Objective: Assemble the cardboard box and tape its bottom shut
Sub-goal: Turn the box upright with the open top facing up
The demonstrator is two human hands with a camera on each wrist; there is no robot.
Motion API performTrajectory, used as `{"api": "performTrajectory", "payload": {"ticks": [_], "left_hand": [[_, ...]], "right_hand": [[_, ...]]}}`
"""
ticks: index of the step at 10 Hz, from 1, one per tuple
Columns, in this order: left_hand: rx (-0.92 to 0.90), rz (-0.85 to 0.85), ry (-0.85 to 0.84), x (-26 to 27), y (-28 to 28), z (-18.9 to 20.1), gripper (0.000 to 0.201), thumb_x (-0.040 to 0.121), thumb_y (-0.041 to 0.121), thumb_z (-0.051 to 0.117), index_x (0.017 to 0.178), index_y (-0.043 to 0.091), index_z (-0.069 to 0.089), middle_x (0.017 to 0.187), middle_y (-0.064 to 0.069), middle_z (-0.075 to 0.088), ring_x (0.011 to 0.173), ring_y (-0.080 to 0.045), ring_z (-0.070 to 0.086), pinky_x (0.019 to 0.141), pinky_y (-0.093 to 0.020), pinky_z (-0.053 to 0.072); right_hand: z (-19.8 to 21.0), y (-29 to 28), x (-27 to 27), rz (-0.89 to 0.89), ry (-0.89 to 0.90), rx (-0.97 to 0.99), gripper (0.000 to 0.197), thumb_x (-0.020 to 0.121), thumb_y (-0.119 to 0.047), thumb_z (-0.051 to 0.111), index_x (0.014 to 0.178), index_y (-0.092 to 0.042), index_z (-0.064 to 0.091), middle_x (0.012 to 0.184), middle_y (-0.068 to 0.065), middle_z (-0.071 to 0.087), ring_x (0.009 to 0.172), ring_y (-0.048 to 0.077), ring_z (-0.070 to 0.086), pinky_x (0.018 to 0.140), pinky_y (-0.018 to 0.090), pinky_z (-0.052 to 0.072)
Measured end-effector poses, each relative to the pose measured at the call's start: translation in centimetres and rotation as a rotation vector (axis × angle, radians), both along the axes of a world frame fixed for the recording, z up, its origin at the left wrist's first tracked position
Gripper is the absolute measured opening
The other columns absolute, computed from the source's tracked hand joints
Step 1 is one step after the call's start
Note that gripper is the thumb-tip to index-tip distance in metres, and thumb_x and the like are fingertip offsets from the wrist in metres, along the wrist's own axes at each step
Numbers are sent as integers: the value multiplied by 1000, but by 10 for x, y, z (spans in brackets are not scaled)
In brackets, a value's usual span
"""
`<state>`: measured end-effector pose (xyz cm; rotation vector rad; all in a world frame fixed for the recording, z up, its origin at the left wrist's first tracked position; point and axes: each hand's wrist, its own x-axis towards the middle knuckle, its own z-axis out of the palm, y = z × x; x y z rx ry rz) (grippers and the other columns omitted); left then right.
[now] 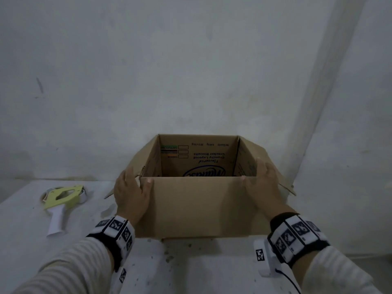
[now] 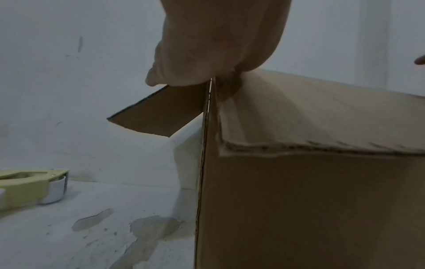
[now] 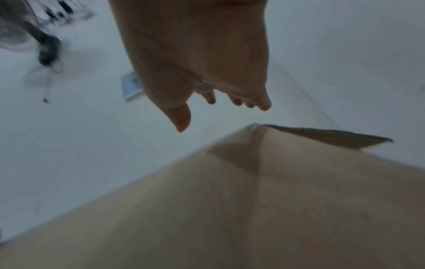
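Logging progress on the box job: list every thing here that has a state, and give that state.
cardboard box: upright on the table, top open, flaps spread outward.
tape dispenser: lying on the table, untouched.
left hand: gripping the box's near left corner.
right hand: open, at the box's right side.

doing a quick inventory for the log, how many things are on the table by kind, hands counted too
cardboard box: 1, open at the top, flaps splayed out
tape dispenser: 1, yellow-green with a white handle, left of the box
hands: 2, left hand and right hand, at the box's near corners
total: 4
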<state>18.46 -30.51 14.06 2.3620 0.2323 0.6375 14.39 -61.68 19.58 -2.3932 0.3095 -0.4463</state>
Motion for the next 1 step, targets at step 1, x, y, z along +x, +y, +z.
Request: {"api": "performTrajectory", "payload": {"ticks": [1], "left_hand": [[-73,-24,21,-16,10,-11,69,92,38,50,148,8,21,154,-19,24,143,-34,21,117,-48,18]], "right_hand": [[27,0,-21,50,-260,-21,53,92,-22,57,141,-10,39,143,14,36,132,30,36,105,36,34]]}}
